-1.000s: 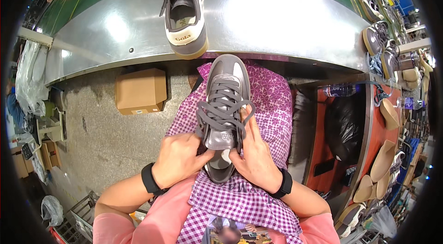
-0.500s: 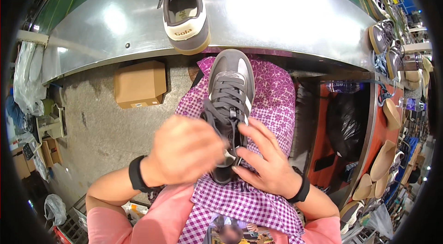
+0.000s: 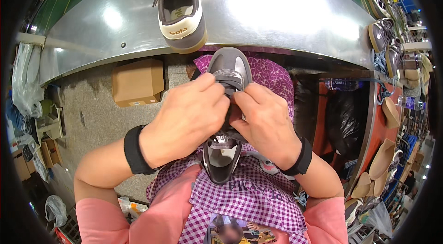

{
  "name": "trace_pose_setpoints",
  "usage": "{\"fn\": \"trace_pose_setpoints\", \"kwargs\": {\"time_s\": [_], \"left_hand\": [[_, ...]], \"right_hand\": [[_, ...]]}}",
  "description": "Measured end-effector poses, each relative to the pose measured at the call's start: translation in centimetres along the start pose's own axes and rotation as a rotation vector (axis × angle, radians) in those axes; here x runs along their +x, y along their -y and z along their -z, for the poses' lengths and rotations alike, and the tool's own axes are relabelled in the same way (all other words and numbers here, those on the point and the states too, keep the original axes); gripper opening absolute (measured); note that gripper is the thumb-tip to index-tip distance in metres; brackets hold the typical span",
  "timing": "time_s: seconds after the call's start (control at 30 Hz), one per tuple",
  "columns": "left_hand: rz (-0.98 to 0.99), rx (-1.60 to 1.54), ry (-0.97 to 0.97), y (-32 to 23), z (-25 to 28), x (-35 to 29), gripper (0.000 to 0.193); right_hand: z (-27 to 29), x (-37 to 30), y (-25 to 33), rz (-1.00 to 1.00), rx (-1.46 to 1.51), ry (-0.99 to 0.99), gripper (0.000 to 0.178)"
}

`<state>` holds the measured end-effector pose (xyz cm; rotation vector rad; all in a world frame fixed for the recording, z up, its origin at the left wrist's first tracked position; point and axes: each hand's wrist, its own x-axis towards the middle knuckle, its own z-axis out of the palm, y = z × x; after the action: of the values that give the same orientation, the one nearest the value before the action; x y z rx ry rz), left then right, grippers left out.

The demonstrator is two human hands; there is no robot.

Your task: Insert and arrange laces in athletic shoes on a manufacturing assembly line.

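Observation:
A grey sneaker [image 3: 229, 61] with dark laces [image 3: 229, 86] lies on my lap, toe pointing away from me and its open collar toward my body. My left hand [image 3: 184, 119] is closed over the lacing from the left, knuckles up. From the right my right hand [image 3: 267, 122] pinches at the same lacing. Both sets of fingers hide most of the laces and the middle of the shoe. On the metal worktop beyond stands a second sneaker [image 3: 183, 27], grey with a cream heel tab, heel toward me and its laces hanging loose at the left.
The shiny metal worktop [image 3: 110, 32] crosses ahead of me. A cardboard box [image 3: 138, 82] sits on the floor to the left. At the right are a red shelf with a black plastic bag [image 3: 346, 119], tan insoles [image 3: 382, 158] and more sneakers [image 3: 381, 36].
Both hands have moved forward from the shoe's tongue area to the lacing nearer the toe. My right fingers, spread before, are now curled in. The collar opening has come into view.

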<state>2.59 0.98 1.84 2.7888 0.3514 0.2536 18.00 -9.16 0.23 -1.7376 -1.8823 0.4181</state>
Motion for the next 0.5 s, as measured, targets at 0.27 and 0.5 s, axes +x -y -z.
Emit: {"fn": "trace_pose_setpoints", "kwargs": {"time_s": [0.27,0.5], "left_hand": [[0.265,-0.145,-0.128,-1.1,0.0,-3.1,0.027],[0.209,-0.294,-0.184,-0.8,-0.5,-2.2,0.019]], "right_hand": [[1.3,-3.0,1.7,-0.46,0.488,0.043,0.019],[0.6,-3.2,1.4,-0.484,0.309,0.034,0.024]]}}
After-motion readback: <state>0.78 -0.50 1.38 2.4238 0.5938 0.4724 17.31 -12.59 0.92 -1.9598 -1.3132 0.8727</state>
